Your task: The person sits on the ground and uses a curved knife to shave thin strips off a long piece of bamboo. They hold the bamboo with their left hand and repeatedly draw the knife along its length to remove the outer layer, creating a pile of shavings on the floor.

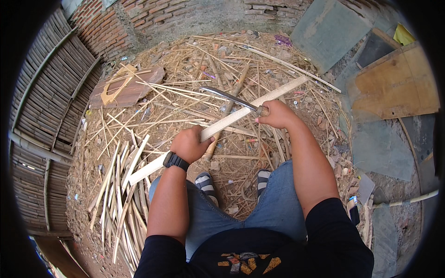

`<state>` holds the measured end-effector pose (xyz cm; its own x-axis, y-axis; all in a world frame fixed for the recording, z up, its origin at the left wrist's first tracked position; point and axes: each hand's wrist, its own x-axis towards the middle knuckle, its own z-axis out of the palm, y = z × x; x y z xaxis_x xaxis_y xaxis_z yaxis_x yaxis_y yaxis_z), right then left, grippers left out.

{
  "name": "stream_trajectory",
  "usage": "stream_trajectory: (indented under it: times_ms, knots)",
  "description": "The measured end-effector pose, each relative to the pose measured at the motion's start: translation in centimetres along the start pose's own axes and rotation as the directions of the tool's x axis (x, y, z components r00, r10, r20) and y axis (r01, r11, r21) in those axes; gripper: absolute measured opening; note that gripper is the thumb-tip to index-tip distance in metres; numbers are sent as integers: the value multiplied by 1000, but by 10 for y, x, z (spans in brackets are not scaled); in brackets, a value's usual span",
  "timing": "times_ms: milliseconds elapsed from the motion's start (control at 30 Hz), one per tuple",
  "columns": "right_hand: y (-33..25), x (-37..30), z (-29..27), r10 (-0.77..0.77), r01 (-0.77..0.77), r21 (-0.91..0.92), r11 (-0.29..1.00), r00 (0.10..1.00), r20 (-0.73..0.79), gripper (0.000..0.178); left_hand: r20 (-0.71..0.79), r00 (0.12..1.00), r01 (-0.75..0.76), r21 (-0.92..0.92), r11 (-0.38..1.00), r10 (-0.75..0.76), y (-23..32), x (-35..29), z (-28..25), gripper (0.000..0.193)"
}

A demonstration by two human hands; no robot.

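A long pale strip of split bamboo [229,121] slants across in front of me, from low at the left to high at the right. My left hand [187,142], with a black watch on its wrist, is closed around the strip left of its middle. In my right hand [276,115] is the handle of a machete [232,98]. Its metal blade points away to the upper left and crosses over the strip near the handle. The fingers of my right hand are wrapped round the handle, partly hidden from view.
A heap of split bamboo strips [121,204] lies at my left. Ahead, shavings, sticks and rubble cover the ground, with a brown board [127,88] at the far left. A bamboo wall [44,92] stands left, a brick wall [153,16] behind, grey sheets [331,32] at right.
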<state>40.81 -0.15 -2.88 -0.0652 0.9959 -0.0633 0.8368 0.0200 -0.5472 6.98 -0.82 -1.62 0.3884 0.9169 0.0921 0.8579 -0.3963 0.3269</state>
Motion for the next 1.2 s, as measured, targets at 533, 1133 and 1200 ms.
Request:
stream_trajectory:
  times_ms: [533, 1133, 1200]
  knots:
    - [-3, -1, -3, 17, -17, 19, 1000, 1000, 9, 59, 4, 1000, -4, 5, 1000, 4, 4, -1, -4, 43]
    - [4, 2, 2, 3, -3, 1, 1000, 1000, 11, 59, 43, 999, 23, 32, 999, -24, 7, 0, -3, 45]
    - [0, 1, 1, 27, -27, 2, 1000, 999, 29, 59, 45, 999, 24, 29, 999, -25, 6, -1, -3, 45]
